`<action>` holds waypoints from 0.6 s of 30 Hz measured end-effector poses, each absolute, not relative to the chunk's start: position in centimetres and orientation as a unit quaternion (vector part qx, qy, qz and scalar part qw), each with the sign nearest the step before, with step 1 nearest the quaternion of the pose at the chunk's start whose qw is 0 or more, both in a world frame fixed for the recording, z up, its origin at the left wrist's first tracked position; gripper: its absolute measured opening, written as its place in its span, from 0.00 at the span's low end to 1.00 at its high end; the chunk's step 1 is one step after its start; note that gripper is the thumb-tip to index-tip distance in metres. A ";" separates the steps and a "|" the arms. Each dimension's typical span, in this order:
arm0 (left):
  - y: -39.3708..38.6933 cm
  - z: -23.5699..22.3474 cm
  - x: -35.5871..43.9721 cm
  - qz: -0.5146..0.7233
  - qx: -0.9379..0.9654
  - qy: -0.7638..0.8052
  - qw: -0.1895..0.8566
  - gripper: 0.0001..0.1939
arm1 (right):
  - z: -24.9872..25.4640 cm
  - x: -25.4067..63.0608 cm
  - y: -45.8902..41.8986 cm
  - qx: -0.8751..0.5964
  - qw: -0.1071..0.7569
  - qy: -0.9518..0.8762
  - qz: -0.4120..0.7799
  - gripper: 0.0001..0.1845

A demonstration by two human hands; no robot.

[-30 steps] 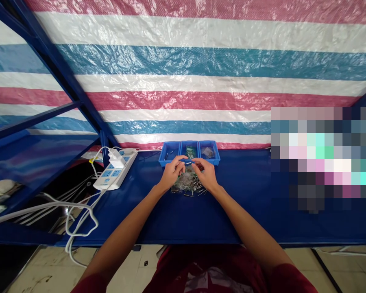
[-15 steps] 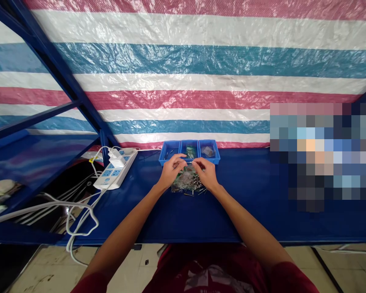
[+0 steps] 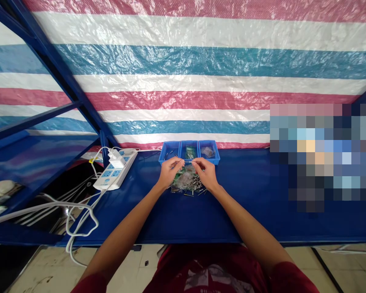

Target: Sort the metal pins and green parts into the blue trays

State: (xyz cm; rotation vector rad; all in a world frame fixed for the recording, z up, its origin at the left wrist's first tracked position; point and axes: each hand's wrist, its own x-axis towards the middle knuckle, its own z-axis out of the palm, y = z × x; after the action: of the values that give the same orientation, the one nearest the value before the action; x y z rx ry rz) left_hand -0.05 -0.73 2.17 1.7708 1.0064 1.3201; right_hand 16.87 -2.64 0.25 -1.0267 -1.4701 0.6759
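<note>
A short, thin, pale rod (image 3: 188,162) spans the gap between my two hands above the front of the blue bins. My left hand (image 3: 169,171) pinches its left end between thumb and fingertips. Its right end sits in the closed fingertips of my right hand (image 3: 205,172). The rod's exact kind is too small to make out. Just below lies a heap of slender metal pieces (image 3: 197,185), mixed with crumpled clear plastic bags (image 3: 183,180). Part of that heap is hidden behind my hands.
Three joined blue bins (image 3: 217,156) stand behind the heap, holding small pieces and bags. A white power strip (image 3: 112,173) with plugs and looping white cables (image 3: 94,219) lies left on the blue table (image 3: 247,195). A striped tarp (image 3: 183,61) hangs behind. A pixelated patch covers the right.
My left hand's raised index finger has come down, and that hand has shifted slightly left. More of the rod shows between the hands. My right hand stays almost in place.
</note>
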 end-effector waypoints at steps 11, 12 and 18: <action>-0.4 1.6 0.4 0.546 0.648 0.392 0.359 0.13 | 0.0 16.4 -2.7 -0.435 0.565 -0.626 0.316 0.18; -0.5 1.7 0.5 0.551 0.642 0.386 0.366 0.13 | -0.1 16.4 -2.7 -0.437 0.561 -0.630 0.311 0.18; -0.5 1.7 0.3 0.544 0.655 0.365 0.377 0.15 | 0.1 16.4 -2.7 -0.455 0.558 -0.626 0.301 0.19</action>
State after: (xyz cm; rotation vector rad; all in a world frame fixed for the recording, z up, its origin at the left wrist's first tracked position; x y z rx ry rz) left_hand 0.33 -0.50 1.75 1.6756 0.9336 1.3904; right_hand 16.40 -2.73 0.12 -1.0723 -1.4756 0.7091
